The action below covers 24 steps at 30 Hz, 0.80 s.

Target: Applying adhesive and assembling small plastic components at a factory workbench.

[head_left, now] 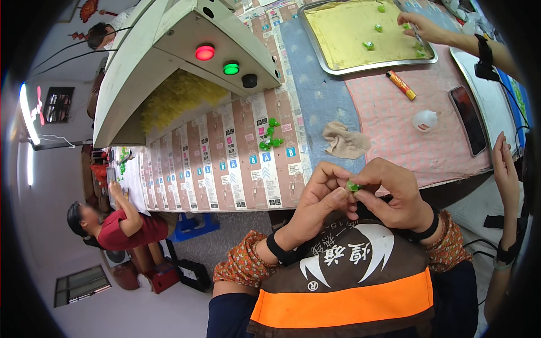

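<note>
Above my apron, my left hand [326, 198] and my right hand [395, 197] meet fingertip to fingertip. Between them is a small, shiny green piece [352, 186], too small for me to tell its exact kind. The right thumb and forefinger pinch it from one side, and the left fingertips close on it from the other. Beyond my hands, a crumpled beige cloth [345, 141] lies on the blue table covering. Several similar green pieces [271, 137] form a loose cluster on the patterned table cover, to the left of the cloth.
A metal tray [389, 69] with a yellow lining holds several green pieces; a co-worker's hand [420, 27] reaches over it. Another hand [505, 166] shows at right. Nearby lie a glue tube [400, 85], a white bottle [425, 120] and a phone [468, 121]. A lit machine [169, 50] stands left.
</note>
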Motion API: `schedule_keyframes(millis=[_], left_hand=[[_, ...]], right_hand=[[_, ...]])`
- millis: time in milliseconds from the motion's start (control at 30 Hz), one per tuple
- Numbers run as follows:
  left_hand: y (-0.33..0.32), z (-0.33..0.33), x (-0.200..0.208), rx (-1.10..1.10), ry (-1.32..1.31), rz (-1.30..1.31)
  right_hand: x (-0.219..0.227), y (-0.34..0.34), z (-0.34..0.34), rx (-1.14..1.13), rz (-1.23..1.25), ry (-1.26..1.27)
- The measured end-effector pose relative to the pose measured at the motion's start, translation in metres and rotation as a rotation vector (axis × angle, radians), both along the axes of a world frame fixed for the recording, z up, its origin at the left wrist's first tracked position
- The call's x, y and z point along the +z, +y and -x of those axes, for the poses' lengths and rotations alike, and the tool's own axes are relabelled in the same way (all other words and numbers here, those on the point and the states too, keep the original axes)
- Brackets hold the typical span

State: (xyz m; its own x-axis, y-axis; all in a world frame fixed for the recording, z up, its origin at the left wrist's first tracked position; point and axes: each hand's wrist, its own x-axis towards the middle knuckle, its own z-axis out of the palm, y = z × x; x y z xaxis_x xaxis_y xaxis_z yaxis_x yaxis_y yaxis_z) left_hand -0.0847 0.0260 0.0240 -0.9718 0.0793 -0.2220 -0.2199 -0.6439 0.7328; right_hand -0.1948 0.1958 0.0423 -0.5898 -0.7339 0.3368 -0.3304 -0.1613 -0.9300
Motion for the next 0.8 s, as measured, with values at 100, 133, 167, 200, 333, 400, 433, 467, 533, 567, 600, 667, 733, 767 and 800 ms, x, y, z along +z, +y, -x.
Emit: schedule_keyframes(millis=[100,133,167,200,333,400,433,467,533,567,600,667,733,767,800], left_hand=[[-0.001,0.000,-0.001,-0.002,-0.039,0.024],[-0.001,0.000,-0.001,0.003,-0.047,0.012],[-0.002,0.000,-0.001,0.003,-0.046,0.014],[-0.003,0.001,0.000,-0.001,-0.058,-0.007],[-0.005,0.002,-0.002,-0.013,-0.070,-0.072],[-0.006,0.002,-0.003,-0.007,-0.077,-0.101],[-0.006,0.002,-0.003,0.000,-0.084,-0.132],[-0.007,0.001,-0.004,0.002,-0.084,-0.130],[-0.007,0.002,-0.005,-0.001,-0.080,-0.187],[-0.007,0.002,-0.005,-0.001,-0.080,-0.187],[-0.007,0.003,-0.004,-0.006,-0.081,-0.203],[-0.007,0.003,-0.003,-0.009,-0.082,-0.218],[-0.007,0.003,-0.002,-0.009,-0.082,-0.219],[-0.007,0.003,-0.002,-0.008,-0.082,-0.219],[-0.007,0.003,0.000,-0.004,-0.078,-0.215]], right_hand=[[0.004,-0.002,0.001,-0.011,-0.030,0.037],[0.005,-0.003,0.002,-0.020,-0.034,0.042],[0.006,-0.004,0.001,-0.019,-0.032,0.043],[0.007,-0.004,0.001,-0.019,-0.042,-0.013],[0.007,-0.005,-0.001,-0.001,-0.043,-0.187],[0.011,-0.007,-0.001,0.003,-0.024,-0.206],[0.013,-0.008,0.000,0.006,-0.007,-0.225],[0.013,-0.009,-0.001,0.009,-0.005,-0.225],[0.016,-0.009,-0.001,0.006,-0.005,-0.224],[0.017,-0.009,0.000,0.006,-0.004,-0.224],[0.018,-0.009,0.000,-0.002,-0.016,-0.202],[0.018,-0.010,0.000,-0.008,-0.026,-0.180],[0.016,-0.011,-0.001,-0.032,-0.016,-0.151],[0.016,-0.012,-0.002,-0.031,-0.016,-0.151],[0.016,-0.012,-0.002,-0.045,-0.023,-0.109]])
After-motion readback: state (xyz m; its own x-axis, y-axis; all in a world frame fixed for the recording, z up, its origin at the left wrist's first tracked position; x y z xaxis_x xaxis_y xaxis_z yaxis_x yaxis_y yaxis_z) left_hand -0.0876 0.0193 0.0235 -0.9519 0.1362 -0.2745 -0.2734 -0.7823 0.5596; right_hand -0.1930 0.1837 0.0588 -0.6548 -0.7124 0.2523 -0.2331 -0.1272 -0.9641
